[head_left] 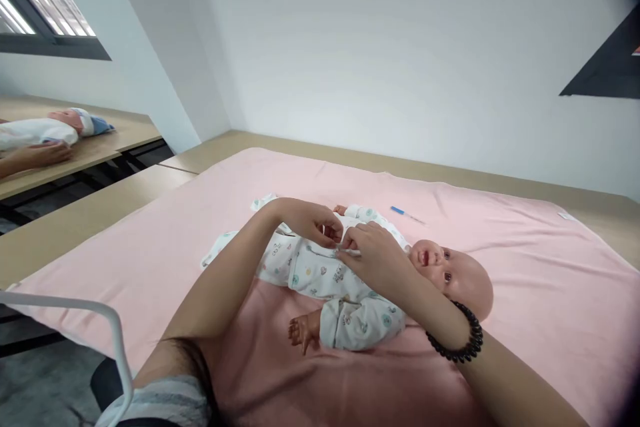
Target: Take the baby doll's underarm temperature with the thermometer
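- No word, number, brand or sign is legible anywhere in view.
- Small white tag (567, 216) at the edge of the pink cloth sheet (500, 267): too small to read.
- White cotton baby suit (320, 273): tiny coloured printed motifs, no letters can be made out.

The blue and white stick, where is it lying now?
In the head view the stick lies right of centre on the pink blanket, just beyond the doll, nearest its head end.
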### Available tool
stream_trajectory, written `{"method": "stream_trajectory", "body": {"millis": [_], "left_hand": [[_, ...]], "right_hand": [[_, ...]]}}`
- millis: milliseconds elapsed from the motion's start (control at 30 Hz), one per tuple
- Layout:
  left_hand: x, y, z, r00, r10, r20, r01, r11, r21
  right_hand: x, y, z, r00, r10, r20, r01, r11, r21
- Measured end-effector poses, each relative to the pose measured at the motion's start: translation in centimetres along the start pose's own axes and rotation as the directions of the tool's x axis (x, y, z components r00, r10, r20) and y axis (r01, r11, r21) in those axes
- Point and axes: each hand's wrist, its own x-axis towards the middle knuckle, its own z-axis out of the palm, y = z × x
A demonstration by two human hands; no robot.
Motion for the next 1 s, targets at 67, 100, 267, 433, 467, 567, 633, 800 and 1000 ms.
{"method": "stream_trajectory", "body": {"millis": [67, 100, 267, 433, 467, 567, 633, 800, 1000], "left_hand": [[0.0, 0.0, 0.1, 1.000, 0.002, 0.002, -0.002, 1.000, 0.016], [0.0, 0.0, 0.1, 1.000, -0.001, -0.004, 0.001, 1.000, 0.028], [-0.2, 0.3, 0.0, 0.995, -0.092, -0.024, 0.094, 0.994, 0.059], [-0.6, -0.1, -0.2, 0.976, -0.215, -0.013, 0.214, 0.962, 0.168], [-0.7, -0.3, -0.2, 0.971, -0.236, -0.024, 0.236, 0.955, 0.182], [-1.1, -0.3, -0.1, 0.953, -0.296, -0.068, 0.303, 0.936, 0.180], [-1.2, 0.0, 0.1, 0.930, -0.342, -0.135, 0.364, 0.908, 0.207], [-0.8, 0.3, 0.4, 0.886, -0.383, -0.262, 0.449, 0.851, 0.273], [-0.2, -0.1, 0.2, 0.869, -0.390, -0.306, 0.474, 0.832, 0.288]], "right_hand": [[0.1, -0.1, 0.3, 1.000, 0.003, 0.007, -0.003, 1.000, -0.001], [0.2, -0.1, 0.5, 1.000, 0.004, 0.004, -0.004, 1.000, -0.012], [0.3, -0.3, 0.6, 0.999, -0.027, -0.034, 0.021, 0.989, -0.148], [0.2, -0.1, -0.4, 0.998, 0.017, -0.054, -0.029, 0.976, -0.217], [0.2, 0.1, -0.6, 0.999, 0.034, -0.038, -0.042, 0.975, -0.220], [0.0, 0.7, -1.6, 0.996, 0.082, 0.018, -0.074, 0.960, -0.270], [-0.2, 1.2, -2.3, 0.992, 0.106, 0.068, -0.079, 0.945, -0.317], [-0.5, 3.3, -4.3, 0.970, 0.213, 0.120, -0.150, 0.905, -0.398], [-1.7, 7.0, -7.0, 0.937, 0.268, 0.225, -0.186, 0.927, -0.327]]}}
